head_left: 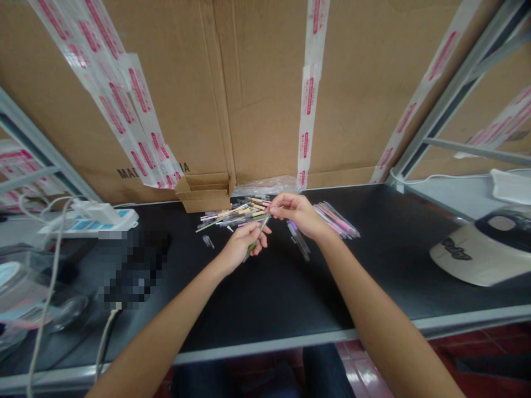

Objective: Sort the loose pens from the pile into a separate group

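Note:
My left hand (244, 245) is closed around a slim green pen-like stick (251, 249), which slants up and to the right. At the stick's upper end, my right hand (295, 213) pinches with thumb and fingertips; any small part there is too fine to make out. Just behind the hands lies a loose pile of similar thin sticks (219, 216) in tan, white, pink and green. Under my right wrist, several clear and purple sticks (299, 243) lie together. A row of pink and purple sticks (337, 220) rests farther right. Small clear pieces (208, 241) lie left of my left hand.
An open cardboard box (206, 193) and a clear plastic bag (267, 185) stand at the back against a large taped carton (265, 99). Left are a power strip (95, 218), cables and plastic packaging (37, 298). A white visor cap (477, 249) lies right on the black tabletop (265, 315).

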Tool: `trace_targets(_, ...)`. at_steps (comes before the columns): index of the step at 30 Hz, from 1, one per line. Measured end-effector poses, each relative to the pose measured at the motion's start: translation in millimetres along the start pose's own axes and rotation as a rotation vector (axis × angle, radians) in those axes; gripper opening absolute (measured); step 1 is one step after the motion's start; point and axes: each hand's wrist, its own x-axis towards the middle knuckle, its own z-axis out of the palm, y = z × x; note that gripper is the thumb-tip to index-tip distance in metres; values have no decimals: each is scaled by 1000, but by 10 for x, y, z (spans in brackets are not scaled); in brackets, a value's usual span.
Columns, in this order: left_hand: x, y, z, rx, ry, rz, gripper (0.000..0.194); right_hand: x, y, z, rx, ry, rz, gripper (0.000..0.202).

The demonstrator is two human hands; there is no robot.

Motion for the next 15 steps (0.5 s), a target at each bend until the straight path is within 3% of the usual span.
trace_targets(10, -37, 24, -9, -114, -31, -134, 40, -1, -70, -36, -289, -188, -53, 19)
trace_targets(15, -65, 106, 26, -177, -18, -203, 35, -6, -64, -4, -220, -120, -51, 15)
